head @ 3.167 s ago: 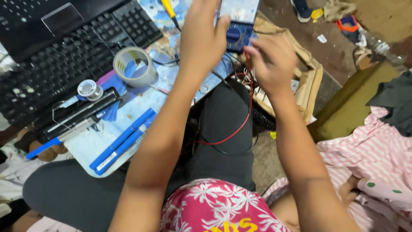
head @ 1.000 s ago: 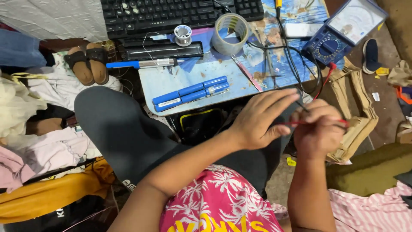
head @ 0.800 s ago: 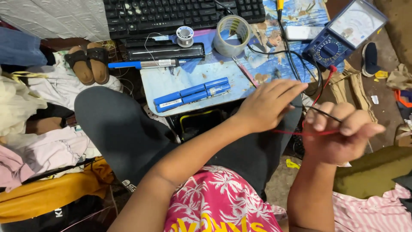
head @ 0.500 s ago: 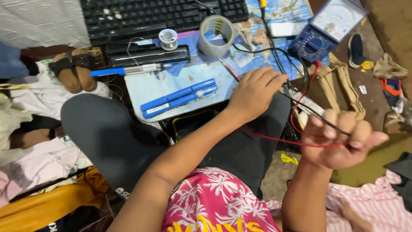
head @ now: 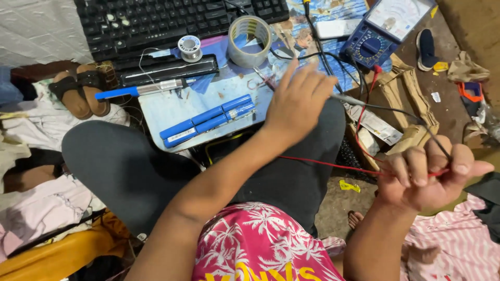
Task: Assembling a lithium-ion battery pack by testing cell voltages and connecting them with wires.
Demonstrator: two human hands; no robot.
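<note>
Lower right, my right hand (head: pixel 429 179) is fisted around the red lead (head: pixel 328 165) and black lead (head: pixel 396 110) (their tips hidden inside it). At centre my left hand (head: pixel 299 101) hovers, fingers spread, gripping nothing, over the board (head: pixel 172 106) on my lap. Beyond, blue cells (head: pixel 208 120), tape roll (head: pixel 250 41), and the meter (head: pixel 388 26), cut off at the top.

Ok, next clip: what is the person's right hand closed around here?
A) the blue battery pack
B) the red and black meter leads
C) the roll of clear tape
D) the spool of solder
B: the right hand is fisted on the red and black leads, which run up to the blue analog meter; the tape roll, battery pack and solder spool lie untouched on the board.
</note>
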